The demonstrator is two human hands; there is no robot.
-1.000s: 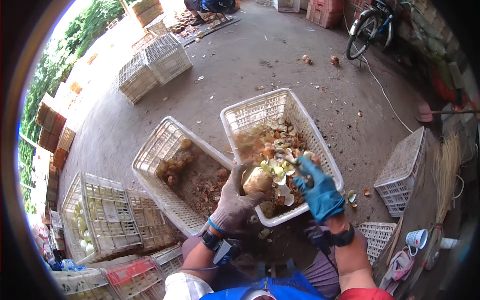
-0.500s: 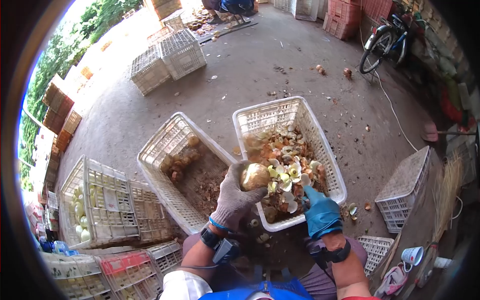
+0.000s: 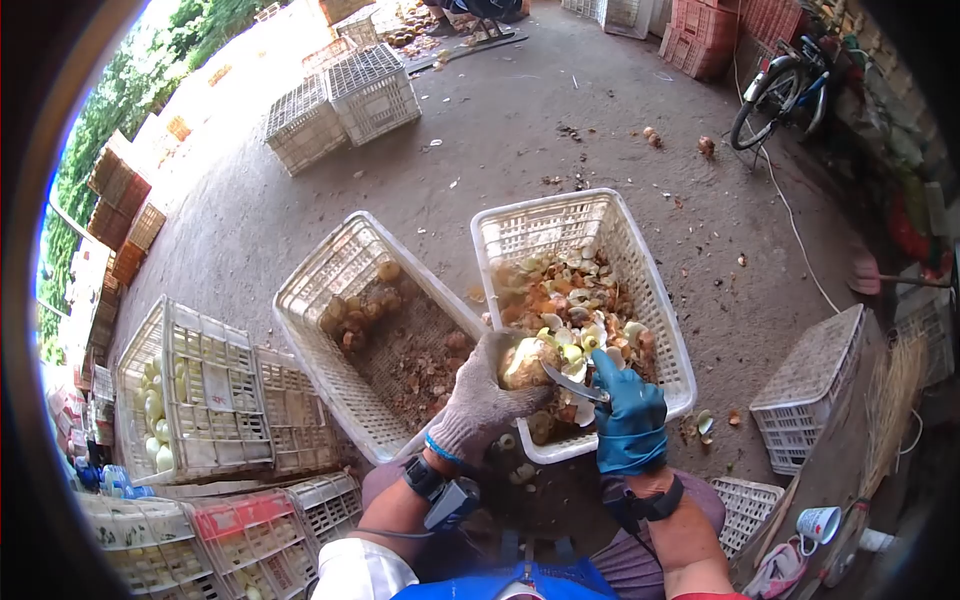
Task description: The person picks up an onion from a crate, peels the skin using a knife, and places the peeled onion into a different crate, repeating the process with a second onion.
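My left hand (image 3: 487, 396), in a grey knitted glove, is closed around a partly peeled onion (image 3: 528, 363), brown on one side and pale on the other. In a blue rubber glove, my right hand (image 3: 628, 415) grips a knife (image 3: 575, 383) whose blade points left and touches or nearly touches the onion. Both hands are over the near edge of a white crate (image 3: 683, 350) that holds peels and skins. Beside it on the left, another white crate (image 3: 300, 335) contains unpeeled onions (image 3: 360, 312) and loose dry skins.
Crates of pale onions (image 3: 215, 390) stand at the left. Two upturned crates (image 3: 372, 95) lie farther off, near a partly visible person (image 3: 478, 12). At the right are a bicycle (image 3: 780, 95), a crate (image 3: 810, 385), a straw broom (image 3: 888, 410) and a cup (image 3: 820, 523).
The knife blade now shows against the onion, and my right hand has turned more upright. My left hand has moved slightly right with the onion, which shows more pale flesh. The view has shifted slightly.
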